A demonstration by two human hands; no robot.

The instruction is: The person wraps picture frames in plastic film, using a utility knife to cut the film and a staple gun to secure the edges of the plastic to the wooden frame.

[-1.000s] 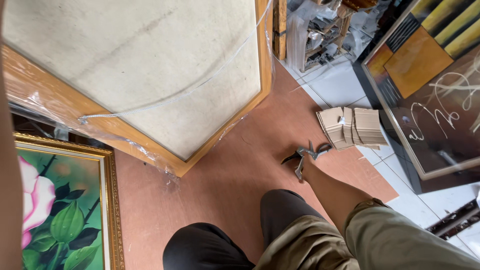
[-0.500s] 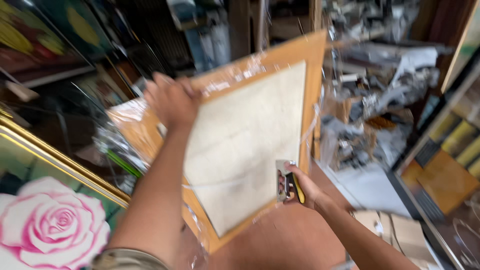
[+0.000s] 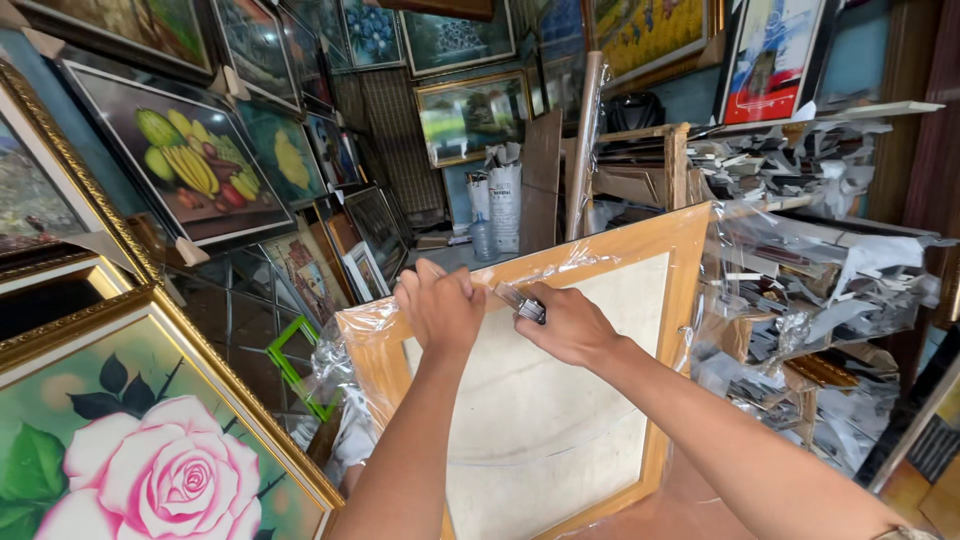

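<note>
A wooden picture frame (image 3: 640, 240) with a pale backing board (image 3: 545, 420) stands tilted on edge in front of me, loosely wrapped in clear plastic film (image 3: 760, 270). My left hand (image 3: 438, 305) grips the frame's upper edge near its left corner. My right hand (image 3: 570, 325) is closed around a small metal tool (image 3: 524, 304), whose tip rests on the same upper edge right beside the left hand.
A large gold-framed rose painting (image 3: 150, 440) leans at the lower left. Framed paintings (image 3: 195, 170) cover the left wall and back. Shelves of plastic-wrapped frame mouldings (image 3: 830, 260) fill the right side. A green frame (image 3: 295, 365) stands behind the workpiece.
My view has lifted from the floor to the frame. The frame was turned upright, my left hand shifted along its top edge, and my right hand brought the tool up to that edge.
</note>
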